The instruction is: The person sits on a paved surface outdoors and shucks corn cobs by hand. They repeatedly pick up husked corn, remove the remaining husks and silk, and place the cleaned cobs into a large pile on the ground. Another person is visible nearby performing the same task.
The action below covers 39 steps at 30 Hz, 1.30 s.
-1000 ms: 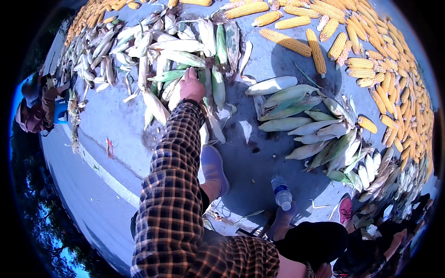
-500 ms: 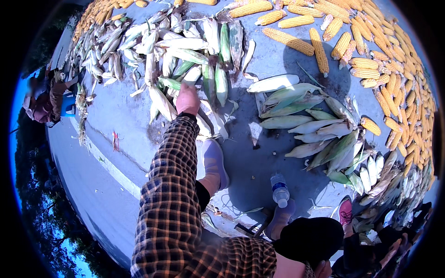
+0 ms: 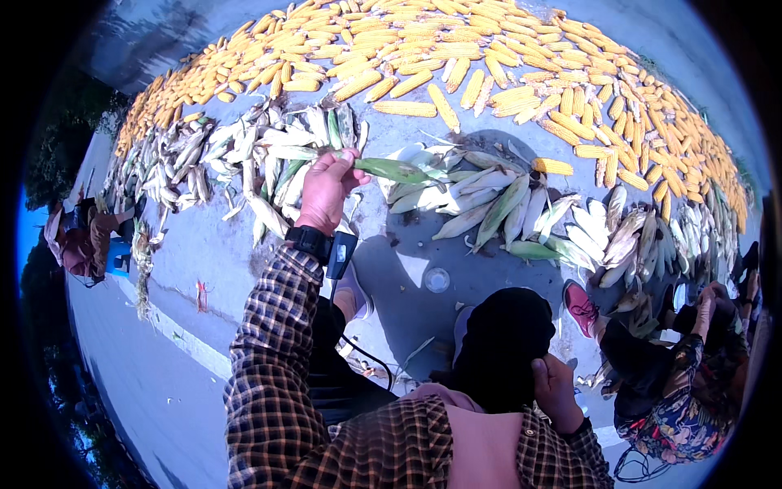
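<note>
My left hand (image 3: 328, 189) is raised over the ground, its thumb and fingers pinched on one end of a corn ear in green husk (image 3: 395, 169). The ear points to the right, in front of a heap of unpeeled ears (image 3: 481, 196). A pile of pale, dry husks (image 3: 277, 151) lies just beyond and left of this hand. Beside my dark-clothed knee (image 3: 505, 346), my right hand (image 3: 556, 389) is curled closed. Whatever it may hold is hidden.
Bare yellow corn cobs (image 3: 407, 49) spread in a wide band at the back and right. A round clear object (image 3: 437, 280) is on the concrete near my feet. At right sits a person in flowered clothing (image 3: 680, 416); another person (image 3: 81, 236) is at far left.
My left hand has come up from the husk pile with the corn ear in it. My right hand has come into view. The view has tilted farther ahead, showing more cobs.
</note>
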Each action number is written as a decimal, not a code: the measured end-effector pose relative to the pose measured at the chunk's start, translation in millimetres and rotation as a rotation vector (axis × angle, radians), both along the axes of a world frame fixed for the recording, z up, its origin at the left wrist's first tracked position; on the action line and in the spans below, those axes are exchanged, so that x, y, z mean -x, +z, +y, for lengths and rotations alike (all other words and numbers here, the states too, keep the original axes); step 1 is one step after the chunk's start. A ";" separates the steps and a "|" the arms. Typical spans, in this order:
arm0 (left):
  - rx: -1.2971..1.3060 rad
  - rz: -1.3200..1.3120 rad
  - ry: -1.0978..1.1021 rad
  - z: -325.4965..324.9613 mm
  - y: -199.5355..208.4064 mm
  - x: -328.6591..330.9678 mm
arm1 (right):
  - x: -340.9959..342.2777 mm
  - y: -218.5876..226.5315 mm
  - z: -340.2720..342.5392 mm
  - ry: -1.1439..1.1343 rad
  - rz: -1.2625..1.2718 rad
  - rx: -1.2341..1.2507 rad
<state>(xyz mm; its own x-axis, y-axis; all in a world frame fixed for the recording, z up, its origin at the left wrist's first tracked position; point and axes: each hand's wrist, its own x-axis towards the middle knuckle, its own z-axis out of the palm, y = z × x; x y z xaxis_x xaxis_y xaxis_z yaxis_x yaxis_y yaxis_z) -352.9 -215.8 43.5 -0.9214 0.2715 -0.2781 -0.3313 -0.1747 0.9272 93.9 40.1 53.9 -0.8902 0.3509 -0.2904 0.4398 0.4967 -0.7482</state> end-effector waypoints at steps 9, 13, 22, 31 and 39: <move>-0.311 -0.040 -0.620 142.5 102.1 -208.6 | -22.0 58.7 36.0 -0.108 0.587 -0.413; -0.438 -0.077 -0.775 173.6 89.6 -265.8 | -46.8 35.1 37.5 -0.194 0.519 -0.190; -0.278 -0.287 -0.718 182.6 -0.9 -320.8 | -80.2 12.9 31.6 -0.291 0.410 -0.547; -0.009 0.096 -0.932 187.0 -30.2 -327.8 | -69.1 -6.3 25.0 -0.289 0.350 -0.262; 0.131 0.316 -1.033 186.0 -30.3 -339.2 | -47.4 -4.3 22.0 -0.371 0.447 -0.086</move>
